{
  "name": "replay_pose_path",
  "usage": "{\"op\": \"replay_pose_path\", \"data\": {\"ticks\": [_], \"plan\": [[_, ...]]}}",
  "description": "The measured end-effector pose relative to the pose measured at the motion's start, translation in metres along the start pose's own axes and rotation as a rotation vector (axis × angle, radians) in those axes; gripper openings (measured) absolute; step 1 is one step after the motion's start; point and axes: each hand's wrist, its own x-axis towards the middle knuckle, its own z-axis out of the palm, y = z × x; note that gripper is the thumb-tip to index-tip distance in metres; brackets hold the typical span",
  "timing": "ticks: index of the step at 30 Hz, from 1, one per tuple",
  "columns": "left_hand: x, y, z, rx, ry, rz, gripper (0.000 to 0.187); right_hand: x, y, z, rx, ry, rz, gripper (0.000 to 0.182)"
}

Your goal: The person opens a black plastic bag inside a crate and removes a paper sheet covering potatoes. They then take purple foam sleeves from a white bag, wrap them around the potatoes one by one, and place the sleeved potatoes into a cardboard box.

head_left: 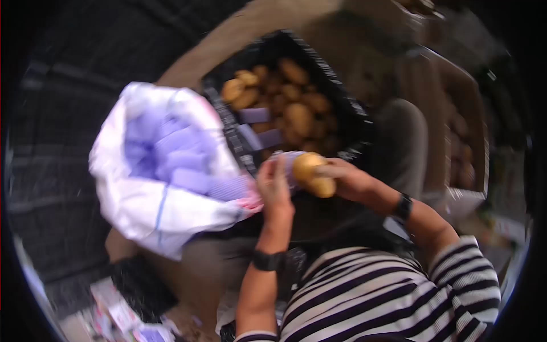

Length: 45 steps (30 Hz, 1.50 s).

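My right hand (pixel 336 174) is closed around yellow-brown potatoes (pixel 310 168), at least two of them. Beside them my left hand (pixel 274 179) grips a pale purple mesh sleeve (pixel 292 165), which touches the potatoes. Just beyond both hands is a black crate (pixel 325 68) of potatoes, with a few purple pieces (pixel 254 115) lying on them. A white sack (pixel 137 211) full of similar purple pieces (pixel 176 142) stands open to the left of my left hand. Motion blurs the fingertips.
An open cardboard box (pixel 484 148) with round produce inside stands at the right. Packets and scraps (pixel 122 313) lie at the lower left, near a dark bag (pixel 142 288). Dark sheeting (pixel 68 114) covers the ground at the left.
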Motion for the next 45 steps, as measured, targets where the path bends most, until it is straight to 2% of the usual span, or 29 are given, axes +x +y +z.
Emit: {"op": "replay_pose_path", "data": {"ticks": [1, 2, 3, 4, 5, 6, 8, 9, 10, 11, 13, 15, 18, 19, 20, 21, 22, 24, 25, 27, 29, 31, 32, 34, 38, 41, 43, 44, 45], "plan": [[-0.016, 0.007, 0.008, 0.044, -0.06, 0.128, 0.018, -0.003, 0.007, -0.006, -0.269, 0.192, -0.023, 0.054], [-0.029, 0.007, 0.013, 0.453, -0.094, 0.424, 0.018, -0.013, 0.005, -0.004, -0.594, 0.334, -0.138, 0.047], [-0.051, 0.014, 0.024, 0.77, -0.231, 0.63, 0.016, -0.012, 0.02, -0.012, -0.594, 0.449, -0.144, 0.041], [-0.063, 0.003, 0.034, 0.705, -0.31, 0.77, 0.013, -0.009, 0.037, -0.021, -0.51, 0.479, -0.347, 0.038], [-0.074, 0.001, 0.043, 0.662, -0.444, 0.786, 0.013, -0.017, 0.043, -0.033, -0.442, 0.504, -0.558, 0.035], [-0.076, 0.001, 0.04, 0.767, -0.455, 0.872, 0.014, -0.039, 0.029, -0.034, -0.347, 0.563, -0.496, 0.031], [-0.048, 0.013, 0.008, 0.55, -0.505, 0.343, 0.025, -0.091, -0.015, -0.029, -0.142, 0.689, -0.475, 0.023], [-0.02, 0.024, -0.005, 0.801, -0.28, 0.339, 0.03, -0.114, -0.023, -0.052, -0.185, 0.852, -0.626, 0.02], [0.02, 0.022, -0.029, 1.051, -0.186, 0.808, 0.03, -0.146, -0.038, -0.077, -0.215, 0.97, -0.73, 0.019], [0.043, 0.039, -0.056, 1.372, -0.185, 0.752, 0.028, -0.172, -0.046, -0.107, 0.244, 0.765, -0.863, 0.021], [0.073, 0.044, -0.112, 1.677, -0.258, 0.669, 0.035, -0.232, -0.06, -0.153, -0.776, 1.515, -0.947, 0.024], [0.083, 0.048, -0.134, 1.776, -0.297, 0.581, 0.037, -0.275, -0.042, -0.201, -1.514, 1.835, -0.526, 0.025], [0.092, 0.028, -0.156, 1.723, -0.416, 0.514, 0.038, -0.327, -0.006, -0.292, -1.697, 1.027, 0.573, 0.029], [0.094, 0.024, -0.157, 1.723, -0.371, 0.54, 0.038, -0.31, -0.052, -0.231, -1.58, 0.947, 0.772, 0.027], [0.096, 0.021, -0.163, 1.72, -0.371, 0.641, 0.037, -0.315, -0.054, -0.229, -1.752, 1.01, 0.379, 0.022], [0.081, 0.033, -0.149, 1.684, -0.343, 0.58, 0.034, -0.287, -0.079, -0.196, -1.7, 1.168, 0.287, 0.022], [0.076, 0.037, -0.145, 1.624, -0.339, 0.605, 0.031, -0.25, -0.092, -0.177, -1.671, 1.164, -0.259, 0.019], [0.064, 0.047, -0.126, 1.634, -0.255, 0.527, 0.03, -0.17, -0.108, -0.126, -1.467, 1.041, -0.544, 0.02], [0.059, 0.05, -0.119, 1.618, -0.243, 0.481, 0.038, -0.128, -0.102, -0.107, -1.231, 0.882, -0.544, 0.019], [0.055, 0.053, -0.11, 1.698, -0.235, 0.415, 0.053, -0.045, -0.084, -0.077, -1.431, 0.513, -0.461, 0.021], [0.054, 0.05, -0.111, 1.715, -0.246, 0.536, 0.049, 0.034, -0.045, -0.073, -1.453, 0.146, -0.316, 0.024], [0.052, 0.052, -0.115, 1.708, -0.222, 0.457, 0.042, 0.1, 0.0, -0.097, -1.965, -0.23, -0.299, 0.026], [0.056, 0.05, -0.121, 1.654, -0.226, 0.474, 0.038, 0.12, 0.019, -0.106, -1.966, -0.259, -0.293, 0.026], [0.057, 0.052, -0.127, 1.539, -0.242, 0.459, 0.029, 0.145, 0.049, -0.117, -2.588, -0.539, 0.017, 0.027], [0.054, 0.066, -0.13, 1.336, -0.315, 0.393, 0.025, 0.164, 0.059, -0.125, -2.705, -0.753, 0.04, 0.029], [0.056, 0.073, -0.12, 1.216, -0.343, 0.412, 0.025, 0.152, 0.015, -0.109, -2.443, -0.775, 0.03, 0.03], [0.058, 0.079, -0.108, 1.189, -0.325, 0.368, 0.025, 0.127, -0.014, -0.099, -2.278, -0.562, -0.254, 0.037], [0.061, 0.078, -0.105, 1.167, -0.282, 0.467, 0.026, 0.114, -0.024, -0.088, -2.279, -0.549, -0.267, 0.037], [0.062, 0.077, -0.102, 1.145, -0.241, 0.568, 0.027, 0.096, -0.03, -0.074, -2.059, -0.294, -0.163, 0.042]]}}
